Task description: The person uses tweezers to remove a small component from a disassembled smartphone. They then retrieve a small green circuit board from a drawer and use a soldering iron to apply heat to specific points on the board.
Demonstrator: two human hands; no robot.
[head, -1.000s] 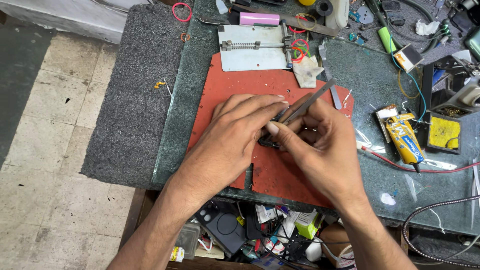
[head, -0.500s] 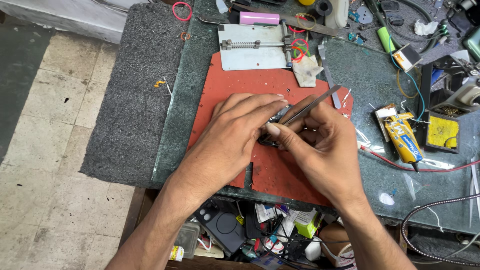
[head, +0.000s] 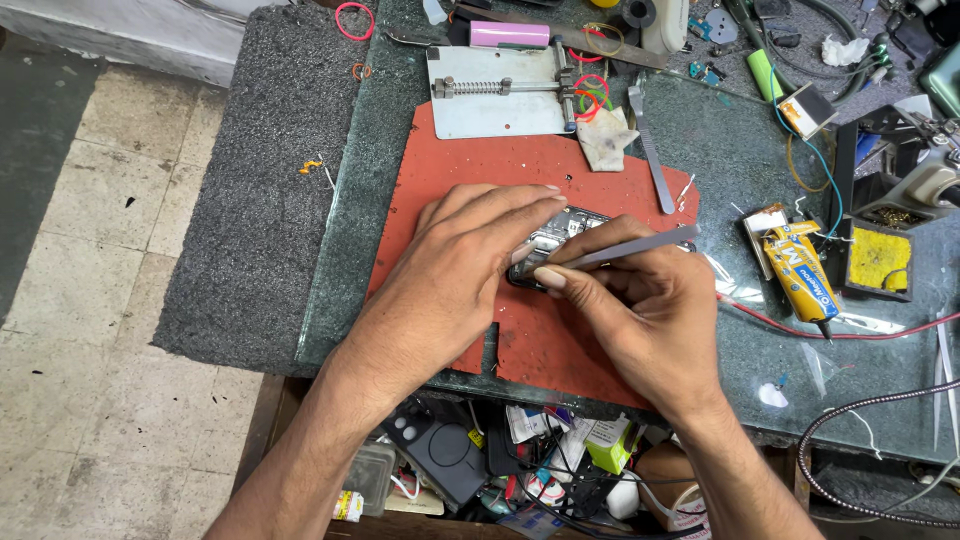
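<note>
Two hands work a small dark device on a red mat atop a cluttered green bench

Nearest, an open shelf [head: 520, 460] under the bench edge is crammed with boxes and cables. On the red mat [head: 440, 180], the left hand [head: 450, 275] lies flat, fingers nearly closed together, pressing the small dark device [head: 555, 235]; the right hand [head: 640, 310] pinches metal tweezers [head: 640, 245], tips at the device. Beyond lie a metal holder plate [head: 490, 100] and a pink cylinder [head: 510, 34]; left, tiled floor [head: 70, 250]
</note>
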